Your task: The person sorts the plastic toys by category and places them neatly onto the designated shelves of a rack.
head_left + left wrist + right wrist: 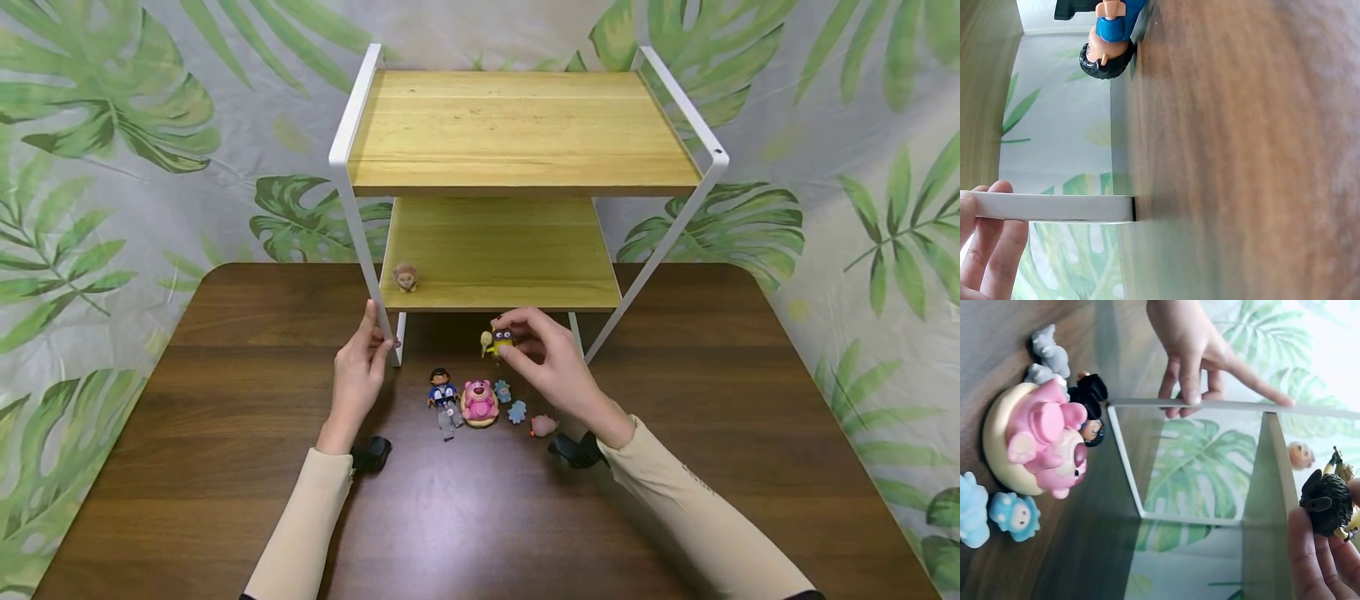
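When viewed from the head camera with the pink bear (480,406) as dial centre, locate the yellow toy (502,336) just past 12 o'clock, pinched between thumb and fingers of the right hand (553,358) and held off the table (225,392). Find the left hand (357,373) between 9 and 10 o'clock, apart from the right, clamped on the front leg (363,250) of the shelf. Observe the tan toy (406,278) on the lower board (495,250) at 11 o'clock. On the table, note the man toy (442,389) at 10, blue toys (517,412) at 2 and 3.
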The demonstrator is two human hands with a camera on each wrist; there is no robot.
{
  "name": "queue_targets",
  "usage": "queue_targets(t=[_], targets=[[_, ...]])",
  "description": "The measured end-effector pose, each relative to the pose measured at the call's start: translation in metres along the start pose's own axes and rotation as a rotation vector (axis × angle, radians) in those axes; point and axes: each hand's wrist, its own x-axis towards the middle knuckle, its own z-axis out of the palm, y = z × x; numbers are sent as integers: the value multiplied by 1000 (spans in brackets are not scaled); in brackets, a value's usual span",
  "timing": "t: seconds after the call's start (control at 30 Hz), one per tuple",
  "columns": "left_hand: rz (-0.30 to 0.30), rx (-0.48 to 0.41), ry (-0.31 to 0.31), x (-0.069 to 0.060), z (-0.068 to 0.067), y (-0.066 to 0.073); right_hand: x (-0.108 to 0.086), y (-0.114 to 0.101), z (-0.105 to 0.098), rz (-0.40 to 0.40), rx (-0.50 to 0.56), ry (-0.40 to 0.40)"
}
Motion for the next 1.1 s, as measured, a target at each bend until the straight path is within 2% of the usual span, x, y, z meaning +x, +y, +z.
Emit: queue_targets(t=[0.27,0.5,0.8,1.1], targets=[[-6,3,0,0,1,0,7,-5,1,-47,-7,16],[-6,9,2,1,0,0,14,-7,3,-49,-2,26],[28,17,18,1,1,-1,21,-10,5,-67,20,25],[11,-5,13,1,0,1,27,-10,9,-73,37,18]])
